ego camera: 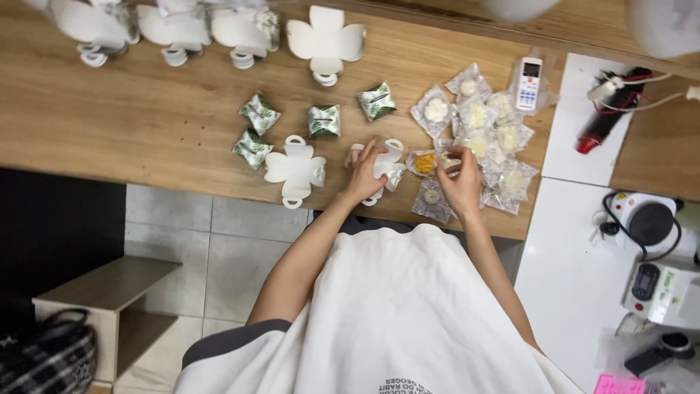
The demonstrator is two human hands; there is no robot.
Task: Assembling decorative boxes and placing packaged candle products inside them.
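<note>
My left hand (362, 173) presses down on a flat white die-cut box blank (386, 162) at the near edge of the wooden table (146, 117). My right hand (461, 177) pinches a clear packet with an orange-yellow pastry (426, 163) just right of that blank. Around my right hand lie several clear packets of pale round pastries (481, 124). A second unfolded white box blank (294, 169) lies left of my left hand. Several small folded boxes with green leaf print (324, 120) stand beyond it.
More white box blanks (325, 40) line the table's far edge. A white remote control (529, 82) lies by the packets. To the right a white surface (576, 241) carries a red-and-black tool (604, 117), cables and small devices (656, 288). A low wooden stool (109, 292) stands on the tiled floor.
</note>
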